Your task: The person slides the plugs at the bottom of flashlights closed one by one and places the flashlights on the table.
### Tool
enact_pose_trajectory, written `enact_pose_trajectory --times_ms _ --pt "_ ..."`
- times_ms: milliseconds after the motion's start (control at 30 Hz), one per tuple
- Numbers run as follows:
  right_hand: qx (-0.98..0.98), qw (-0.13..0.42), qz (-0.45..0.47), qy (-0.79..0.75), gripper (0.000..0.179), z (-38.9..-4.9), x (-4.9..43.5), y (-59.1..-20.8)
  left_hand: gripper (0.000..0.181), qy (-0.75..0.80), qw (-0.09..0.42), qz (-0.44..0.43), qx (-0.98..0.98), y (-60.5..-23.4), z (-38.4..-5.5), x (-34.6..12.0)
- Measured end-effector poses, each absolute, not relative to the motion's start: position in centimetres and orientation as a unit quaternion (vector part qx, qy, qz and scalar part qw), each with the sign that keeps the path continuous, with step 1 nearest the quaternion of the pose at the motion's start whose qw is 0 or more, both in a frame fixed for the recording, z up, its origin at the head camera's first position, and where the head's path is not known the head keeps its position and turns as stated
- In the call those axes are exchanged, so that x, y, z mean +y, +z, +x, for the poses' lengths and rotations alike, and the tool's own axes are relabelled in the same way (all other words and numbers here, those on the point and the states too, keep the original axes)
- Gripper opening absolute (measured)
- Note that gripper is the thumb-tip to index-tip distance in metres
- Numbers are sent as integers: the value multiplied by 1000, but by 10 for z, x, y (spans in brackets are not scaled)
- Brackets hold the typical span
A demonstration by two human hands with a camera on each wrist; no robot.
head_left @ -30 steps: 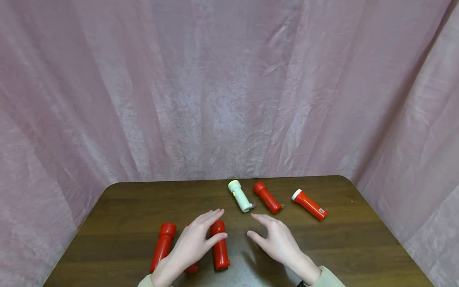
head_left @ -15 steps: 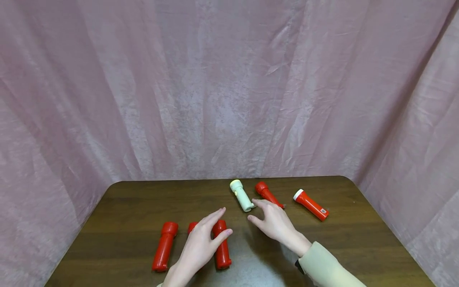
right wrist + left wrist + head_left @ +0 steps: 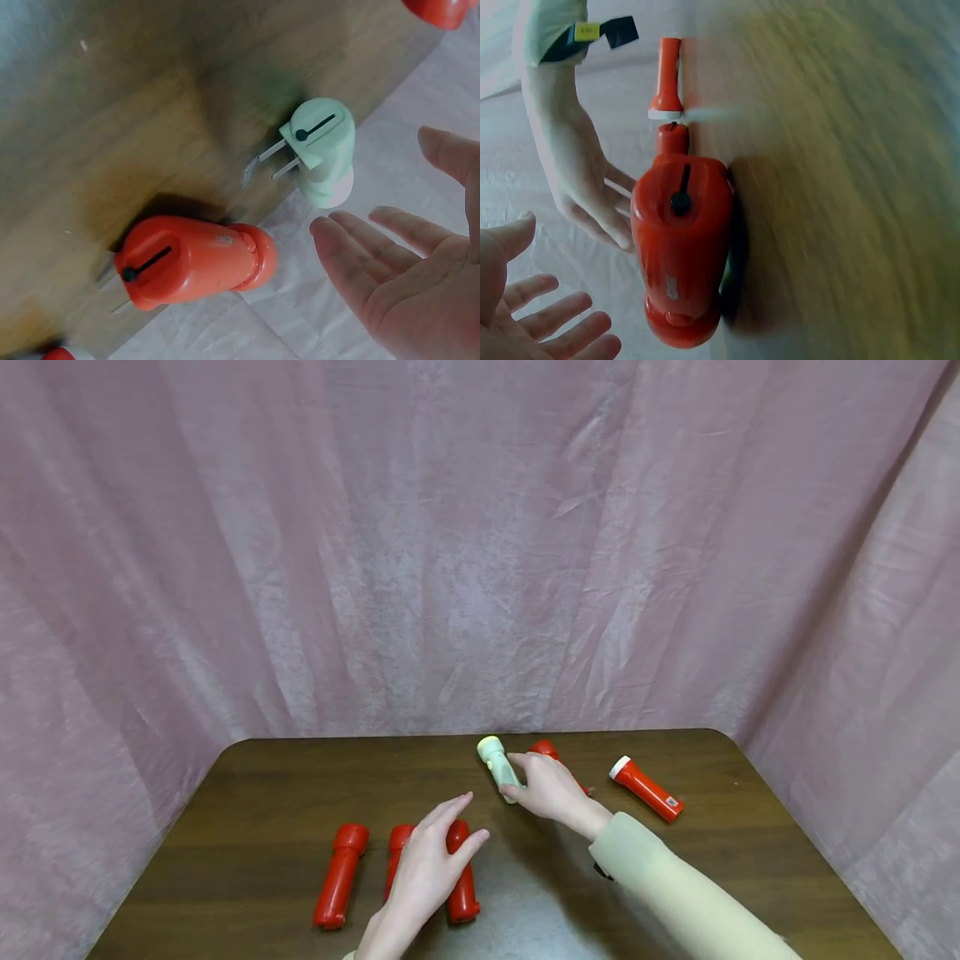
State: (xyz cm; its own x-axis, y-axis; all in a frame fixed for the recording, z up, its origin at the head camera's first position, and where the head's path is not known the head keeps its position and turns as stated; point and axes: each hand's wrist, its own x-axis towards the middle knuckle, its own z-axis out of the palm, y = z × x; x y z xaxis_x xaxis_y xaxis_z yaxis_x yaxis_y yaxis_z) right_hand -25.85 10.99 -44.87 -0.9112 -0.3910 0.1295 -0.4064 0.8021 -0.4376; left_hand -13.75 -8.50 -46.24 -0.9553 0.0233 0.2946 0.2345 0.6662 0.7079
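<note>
A pale green flashlight (image 3: 492, 757) lies near the table's back edge. My right hand (image 3: 549, 787) hovers over its near end, fingers spread, hiding part of it. In the right wrist view those fingers (image 3: 352, 255) stand apart from the flashlight (image 3: 326, 154), whose tail has a black slider and two metal prongs. Partly behind this hand is a red flashlight (image 3: 543, 747). My left hand (image 3: 429, 867) is held above two red flashlights (image 3: 400, 839) (image 3: 463, 889), covering parts of them. Its fingers are loosely extended with nothing held, as the left wrist view confirms.
Another red flashlight (image 3: 341, 877) lies on the left of the wooden table (image 3: 247, 835). At the right is a red flashlight with a white head (image 3: 648, 790). A pink curtain (image 3: 450, 568) hangs behind the table and along its sides.
My right hand has moved forward and slightly left, from the bare table to the pale green flashlight. The left hand has shifted slightly right, uncovering more of the middle red flashlight.
</note>
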Motion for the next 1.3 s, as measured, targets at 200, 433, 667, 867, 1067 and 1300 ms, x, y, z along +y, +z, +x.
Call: enact_pose_trajectory --times_ms 200,433,667,867,1067,1300 --pt "-954 -9 206 216 61 -277 104 -452 53 -400 129 -63 -905 -462 -141 -73" --pt "-956 -26 204 208 50 -290 98 -452 51 -395 137 -54 -907 -460 -143 -63" --pt "-964 -33 185 189 32 -298 96 -455 51 -390 125 -44 -911 -462 -144 -60" --pt "-969 -35 162 183 31 -307 95 -467 51 -390 125 -45 -911 -465 -144 -56" --pt "-965 -34 159 206 38 -313 94 -480 48 -383 122 -40 -915 -466 -142 -52" --pt "-972 -39 128 193 40 -301 89 -463 46 -380 138 -45 -914 -466 -143 -49"
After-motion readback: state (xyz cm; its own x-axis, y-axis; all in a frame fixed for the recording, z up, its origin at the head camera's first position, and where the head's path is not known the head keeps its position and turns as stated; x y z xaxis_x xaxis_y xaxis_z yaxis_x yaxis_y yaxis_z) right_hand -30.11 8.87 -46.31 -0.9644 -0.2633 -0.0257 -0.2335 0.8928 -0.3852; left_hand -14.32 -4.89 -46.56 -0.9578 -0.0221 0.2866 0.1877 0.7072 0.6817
